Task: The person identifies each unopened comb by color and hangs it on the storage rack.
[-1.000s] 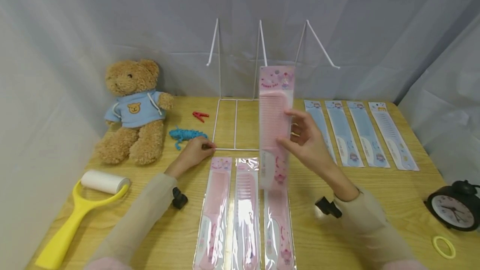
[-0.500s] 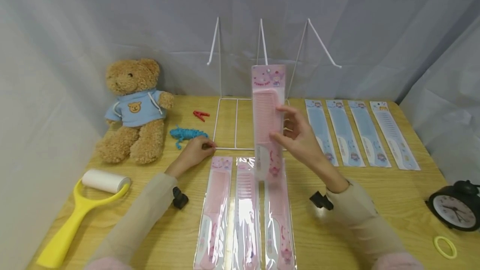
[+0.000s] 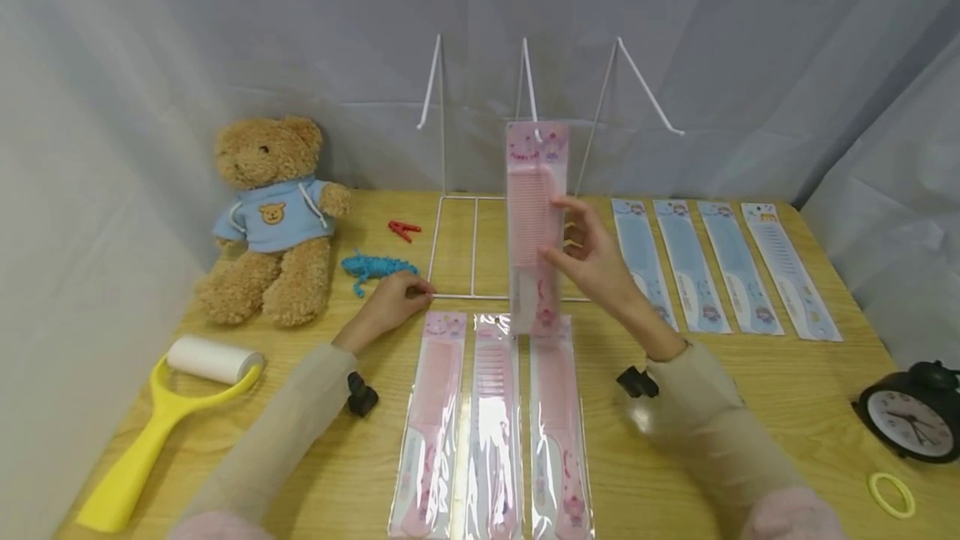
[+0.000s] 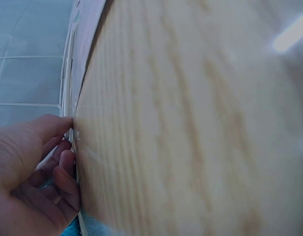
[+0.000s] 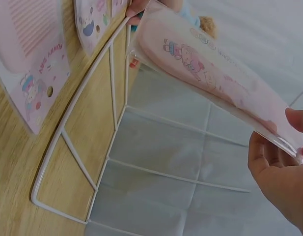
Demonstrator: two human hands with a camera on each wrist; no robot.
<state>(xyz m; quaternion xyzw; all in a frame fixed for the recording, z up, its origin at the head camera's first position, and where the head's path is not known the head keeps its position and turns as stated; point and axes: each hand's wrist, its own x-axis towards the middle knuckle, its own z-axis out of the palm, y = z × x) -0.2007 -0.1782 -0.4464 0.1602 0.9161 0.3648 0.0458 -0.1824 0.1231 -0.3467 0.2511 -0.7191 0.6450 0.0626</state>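
Note:
A pink comb in a clear packet [image 3: 534,223] hangs upright in my right hand [image 3: 596,261], pinched at its right edge between thumb and fingers. Its card top is at the middle hook of the white wire rack [image 3: 474,248]; the hook's bent tip shows in front of the card, by the hole. My left hand [image 3: 392,305] pinches the front left corner of the rack's base, as the left wrist view also shows at the fingers [image 4: 63,162]. Several more packaged pink combs [image 3: 431,415] lie in a row in front of the rack.
Blue packaged combs [image 3: 690,273] lie at the right, beside a white one [image 3: 791,273]. A teddy bear [image 3: 273,223], a blue lizard toy [image 3: 378,267], a red clip [image 3: 404,230] and a yellow lint roller [image 3: 161,423] are left. A black alarm clock [image 3: 911,415] and yellow ring [image 3: 892,495] stand right.
My right hand has carried the packaged comb left and slightly up to the middle hook, whose tip now shows in front of the card. My left hand stays on the rack corner.

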